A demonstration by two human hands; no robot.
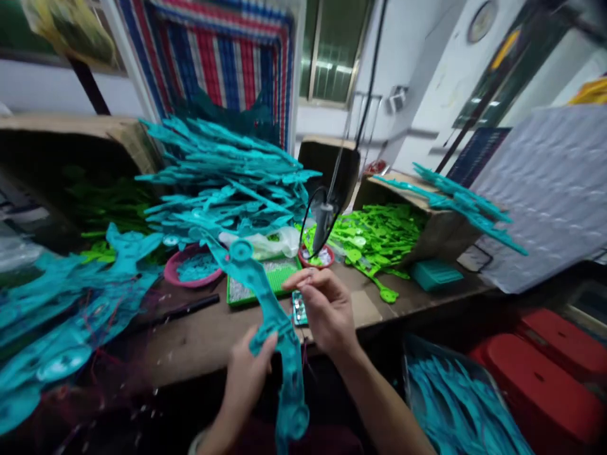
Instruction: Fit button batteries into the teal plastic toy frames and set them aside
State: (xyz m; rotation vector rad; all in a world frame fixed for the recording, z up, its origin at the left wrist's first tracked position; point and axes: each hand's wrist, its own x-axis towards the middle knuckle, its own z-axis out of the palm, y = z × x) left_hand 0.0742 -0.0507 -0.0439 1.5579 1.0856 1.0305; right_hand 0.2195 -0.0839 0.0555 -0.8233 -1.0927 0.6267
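Observation:
My left hand (249, 370) is closed around the middle of a long turquoise plastic part (270, 303), which slants from upper left down to the bottom of the view. To its right, my right hand (329, 309) is raised with thumb and fingertips pinched together; whatever they hold is too small to make out. A small green circuit board (299, 308) shows beside the right hand, partly hidden by it, with thin dark wires hanging below. Behind the turquoise part lies a green tray (237, 291) with many small metallic pieces.
A tall heap of turquoise parts (227, 177) stands at the back. Lime-green parts (379, 234) spill from a cardboard box (441, 234). A pink bowl (173, 272) holds small turquoise pieces. A dark tool (325, 221) hangs on a cord. Red stools (540, 379) stand at right.

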